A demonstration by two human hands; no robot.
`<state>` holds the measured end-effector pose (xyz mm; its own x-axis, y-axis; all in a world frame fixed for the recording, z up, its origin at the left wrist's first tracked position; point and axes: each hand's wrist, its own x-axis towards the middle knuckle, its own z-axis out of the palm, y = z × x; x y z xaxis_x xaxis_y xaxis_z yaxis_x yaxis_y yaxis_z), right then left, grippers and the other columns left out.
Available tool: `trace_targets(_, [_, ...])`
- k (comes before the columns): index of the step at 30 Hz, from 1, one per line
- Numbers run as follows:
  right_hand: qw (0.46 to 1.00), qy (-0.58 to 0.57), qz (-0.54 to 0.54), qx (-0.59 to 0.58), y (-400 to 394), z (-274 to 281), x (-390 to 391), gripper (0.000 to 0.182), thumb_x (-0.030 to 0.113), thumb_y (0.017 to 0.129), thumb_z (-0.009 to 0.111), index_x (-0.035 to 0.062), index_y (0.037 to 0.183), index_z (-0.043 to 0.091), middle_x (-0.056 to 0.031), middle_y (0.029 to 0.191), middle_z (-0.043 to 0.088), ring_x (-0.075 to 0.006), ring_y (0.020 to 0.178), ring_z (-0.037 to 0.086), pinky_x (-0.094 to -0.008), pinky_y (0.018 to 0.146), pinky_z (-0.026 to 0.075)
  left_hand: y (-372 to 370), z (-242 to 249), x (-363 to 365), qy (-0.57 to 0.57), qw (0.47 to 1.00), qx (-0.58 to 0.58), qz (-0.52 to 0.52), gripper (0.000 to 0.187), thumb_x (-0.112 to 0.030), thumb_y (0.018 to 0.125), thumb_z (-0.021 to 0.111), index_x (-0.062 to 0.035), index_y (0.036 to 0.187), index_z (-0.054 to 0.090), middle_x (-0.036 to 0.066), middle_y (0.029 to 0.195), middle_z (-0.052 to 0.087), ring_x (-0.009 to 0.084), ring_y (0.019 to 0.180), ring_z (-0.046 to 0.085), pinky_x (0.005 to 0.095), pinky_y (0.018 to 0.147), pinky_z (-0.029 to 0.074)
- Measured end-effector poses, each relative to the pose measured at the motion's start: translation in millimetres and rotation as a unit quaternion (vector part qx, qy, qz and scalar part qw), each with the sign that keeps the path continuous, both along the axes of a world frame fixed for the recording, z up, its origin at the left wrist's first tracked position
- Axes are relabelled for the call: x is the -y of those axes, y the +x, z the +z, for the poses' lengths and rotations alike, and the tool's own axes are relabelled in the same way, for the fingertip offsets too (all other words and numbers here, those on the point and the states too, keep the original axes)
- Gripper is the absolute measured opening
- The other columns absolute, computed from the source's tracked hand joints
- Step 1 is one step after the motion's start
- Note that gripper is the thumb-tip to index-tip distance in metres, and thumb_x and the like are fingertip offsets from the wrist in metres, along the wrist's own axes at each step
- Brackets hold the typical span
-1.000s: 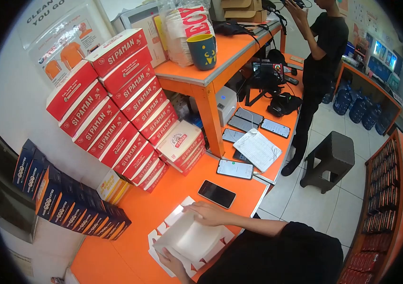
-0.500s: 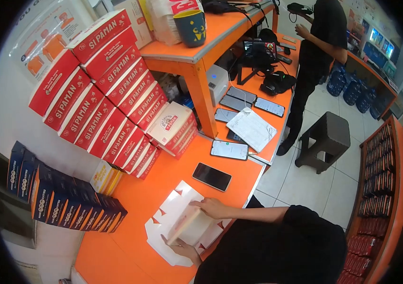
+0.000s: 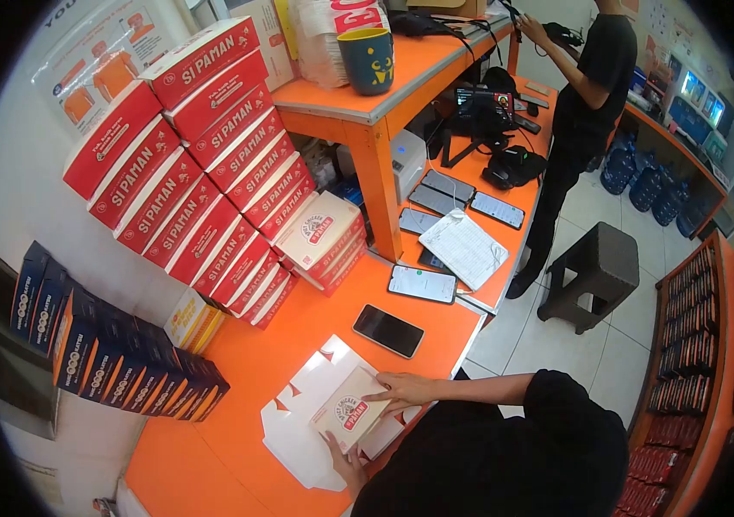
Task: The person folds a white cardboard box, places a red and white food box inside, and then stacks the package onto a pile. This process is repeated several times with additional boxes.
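Observation:
A cream food box [image 3: 349, 412] with a red and black chicken logo lies over flat white carton blanks [image 3: 298, 444] with red cut-out corners. My right hand [image 3: 403, 391] grips its upper right edge, with fingers stretched over the lid. At the lower left edge, my left hand [image 3: 348, 467] holds the same box between thumb and fingers; part of this hand is hidden under my black sleeve. A dark-screened phone [image 3: 388, 331] lies just beyond my right hand.
Tall stacks of red food boxes [image 3: 186, 207] lean along the wall, beside dark blue boxes [image 3: 117, 353]. Several phones, one being a lit phone [image 3: 422, 283], and a paper sheet [image 3: 465, 248] lie farther back. A stool [image 3: 593, 276] and another person [image 3: 587, 95] stand to the right.
The box has gone from tilted on its edge to lying flatter, its printed lid now facing up. My right hand has moved slightly right and down, and the view has shifted a little.

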<state>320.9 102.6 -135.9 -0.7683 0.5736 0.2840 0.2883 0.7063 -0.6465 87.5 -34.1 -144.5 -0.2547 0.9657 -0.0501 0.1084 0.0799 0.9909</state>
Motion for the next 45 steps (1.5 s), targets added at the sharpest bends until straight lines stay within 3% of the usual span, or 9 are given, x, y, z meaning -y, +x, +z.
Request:
trace_targets(6, [0.991, 0.084, -0.030, 0.101, 5, -15, 6, 0.059, 0.050, 0.088, 0.049, 0.0276, 0.141, 0.035, -0.0217, 0.120, 0.039, -0.0334, 0.106, 0.042, -0.0487, 0.091, 0.034, 13, 46, -2, -0.124, 0.990, -0.066, 0.011, 0.038, -0.007, 0.093, 0.047, 0.0002, 0.131, 0.047, 0.021, 0.130, 0.047, 0.0239, 0.105, 0.055, 0.0320, 0.087, 0.045])
trace_targets(10, [0.991, 0.082, -0.009, 0.106, -7, 12, 2, 0.070, 0.058, 0.080, 0.054, 0.0250, 0.139, 0.038, -0.0233, 0.143, 0.023, -0.0389, 0.135, 0.020, -0.0605, 0.107, 0.005, -1, 15, -1, -0.036, 0.986, -0.160, -0.010, 0.037, -0.016, 0.096, 0.044, -0.0001, 0.130, 0.049, 0.022, 0.122, 0.053, 0.0220, 0.096, 0.057, 0.0314, 0.084, 0.045])
trace_targets(16, [0.970, 0.061, 0.096, 0.214, -60, 49, -21, 0.097, 0.044, 0.053, 0.079, 0.0257, 0.139, 0.037, -0.0189, 0.144, 0.026, -0.0394, 0.136, 0.017, -0.0631, 0.107, 0.005, 0, 11, 0, -0.022, 0.997, -0.067, 0.005, 0.049, -0.018, 0.095, 0.045, -0.0036, 0.140, 0.032, 0.021, 0.126, 0.052, 0.0252, 0.102, 0.056, 0.0315, 0.084, 0.044])
trace_targets(21, [0.991, 0.095, 0.013, 0.090, -46, 134, -108, 0.083, 0.037, 0.050, 0.080, 0.0194, 0.125, 0.051, -0.0138, 0.137, 0.037, -0.0355, 0.134, 0.023, -0.0695, 0.102, 0.004, 10, 12, 0, -0.020, 0.999, 0.012, 0.031, 0.065, -0.016, 0.093, 0.049, -0.0077, 0.145, 0.010, 0.019, 0.133, 0.046, 0.0258, 0.112, 0.051, 0.0331, 0.091, 0.041])
trace_targets(25, [0.953, 0.232, -0.125, 0.146, -1, 215, -201, 0.089, 0.030, 0.051, 0.083, 0.0220, 0.129, 0.040, -0.0129, 0.136, 0.035, -0.0390, 0.133, 0.023, -0.0734, 0.098, 0.014, 19, 13, -2, -0.092, 0.990, -0.080, -0.076, 0.044, -0.015, 0.088, 0.057, -0.0052, 0.129, 0.042, 0.018, 0.134, 0.044, 0.0296, 0.126, 0.040, 0.0352, 0.096, 0.038])
trace_targets(27, [0.960, 0.200, -0.131, 0.144, 16, 237, -229, 0.088, 0.019, 0.051, 0.082, 0.0233, 0.128, 0.038, -0.0141, 0.139, 0.032, -0.0413, 0.133, 0.021, -0.0671, 0.101, 0.021, 26, 26, -9, -0.063, 0.970, -0.190, -0.136, 0.042, -0.017, 0.081, 0.067, -0.0084, 0.119, 0.051, 0.017, 0.135, 0.040, 0.0336, 0.128, 0.035, 0.0389, 0.099, 0.036])
trace_targets(32, [0.948, 0.227, -0.162, 0.156, 15, 180, -294, 0.040, 0.012, 0.073, 0.066, 0.0073, 0.111, 0.055, -0.0093, 0.111, 0.056, -0.0272, 0.105, 0.056, -0.0406, 0.080, 0.051, 26, 12, -25, 0.019, 0.895, -0.346, -0.281, 0.053, -0.018, 0.073, 0.074, -0.0100, 0.120, 0.051, 0.015, 0.133, 0.043, 0.0365, 0.127, 0.035, 0.0430, 0.103, 0.033])
trace_targets(41, [0.938, 0.265, -0.178, -0.135, 9, 218, -208, 0.021, 0.019, 0.071, 0.070, 0.0075, 0.084, 0.058, -0.0053, 0.086, 0.057, -0.0227, 0.090, 0.055, -0.0414, 0.076, 0.046, 8, 20, -21, -0.041, 0.937, -0.225, -0.265, 0.037, -0.016, 0.075, 0.072, -0.0076, 0.109, 0.060, 0.013, 0.118, 0.058, 0.0347, 0.124, 0.041, 0.0419, 0.101, 0.034])
trace_targets(45, [0.952, 0.262, 0.065, -0.147, -8, 176, -133, 0.012, 0.018, 0.079, 0.061, 0.0073, 0.081, 0.056, -0.0048, 0.080, 0.058, -0.0242, 0.075, 0.059, -0.0370, 0.064, 0.047, -2, 8, -25, -0.140, 0.956, -0.111, -0.234, 0.030, -0.013, 0.078, 0.069, -0.0070, 0.107, 0.063, 0.014, 0.115, 0.060, 0.0325, 0.123, 0.044, 0.0399, 0.100, 0.036])
